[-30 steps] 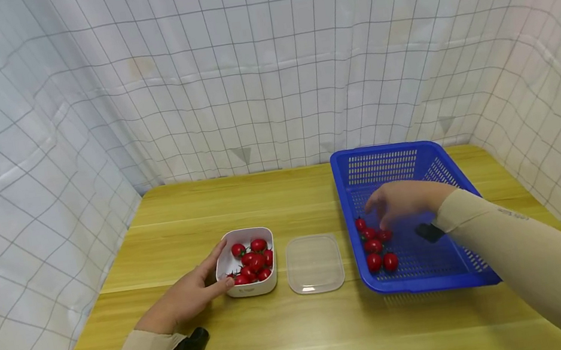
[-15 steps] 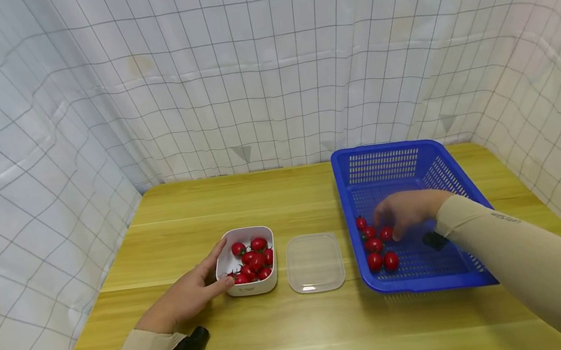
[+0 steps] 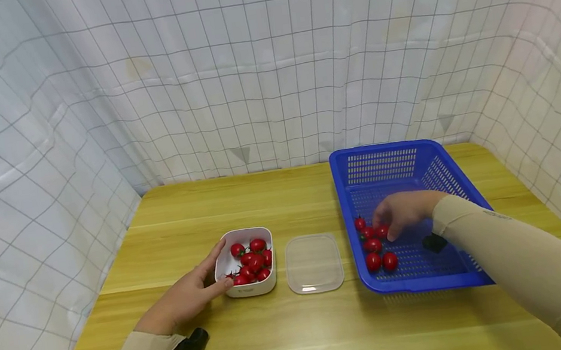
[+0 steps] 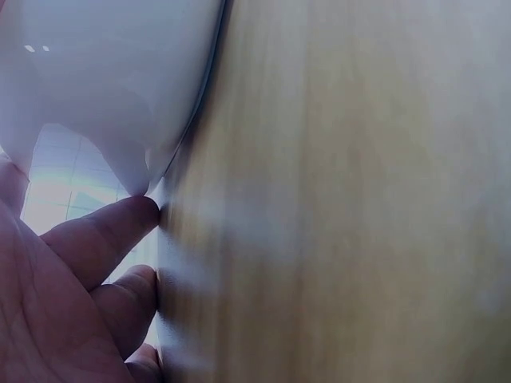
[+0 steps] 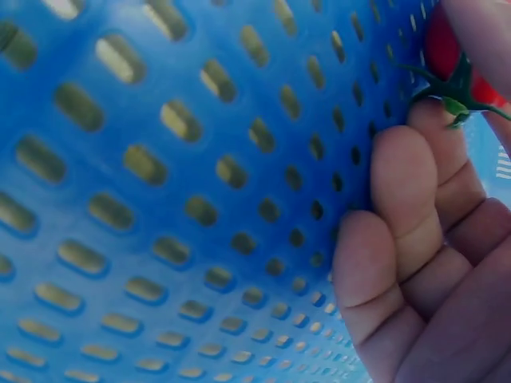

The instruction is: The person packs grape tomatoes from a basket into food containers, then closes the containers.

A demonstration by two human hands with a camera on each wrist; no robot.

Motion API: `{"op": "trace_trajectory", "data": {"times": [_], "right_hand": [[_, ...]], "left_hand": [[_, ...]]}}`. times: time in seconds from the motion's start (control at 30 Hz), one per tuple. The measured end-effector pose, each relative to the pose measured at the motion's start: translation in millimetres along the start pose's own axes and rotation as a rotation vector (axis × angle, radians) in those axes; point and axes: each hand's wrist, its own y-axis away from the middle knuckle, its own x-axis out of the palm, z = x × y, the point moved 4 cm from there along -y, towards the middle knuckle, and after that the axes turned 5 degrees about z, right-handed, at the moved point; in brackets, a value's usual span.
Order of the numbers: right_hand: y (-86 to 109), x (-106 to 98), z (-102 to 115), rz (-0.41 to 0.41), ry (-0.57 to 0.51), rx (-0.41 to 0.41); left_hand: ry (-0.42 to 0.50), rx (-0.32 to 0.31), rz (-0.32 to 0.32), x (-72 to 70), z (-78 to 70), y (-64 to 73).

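My left hand holds the near-left side of a small white container, thumb at the front rim and index finger at the left rim. In the left wrist view, fingertips touch the container's wall and the table. Several red cherry tomatoes lie inside. My right hand is down in the blue basket, where thumb and fingers pinch a cherry tomato with a green stem; the hand partly hides it. Other cherry tomatoes lie along the basket's left side.
A clear, square lid lies flat between container and basket on the wooden table. White grid-patterned curtains close off the back and both sides.
My right hand has moved down and slightly right within the basket, and its thumb and fingers have closed in on a tomato. The left hand and container have stayed put.
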Motion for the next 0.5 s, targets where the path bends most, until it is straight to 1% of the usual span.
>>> {"op": "trace_trajectory", "data": {"times": [0.27, 0.5], "right_hand": [[-5.0, 1.3, -5.3, 0.006, -0.031, 0.002], [-5.4, 2.2, -5.8, 0.002, -0.063, 0.015]], "left_hand": [[0.000, -0.012, -0.009, -0.3, -0.5, 1.3], [0.015, -0.006, -0.001, 0.5, -2.0, 1.0]]}}
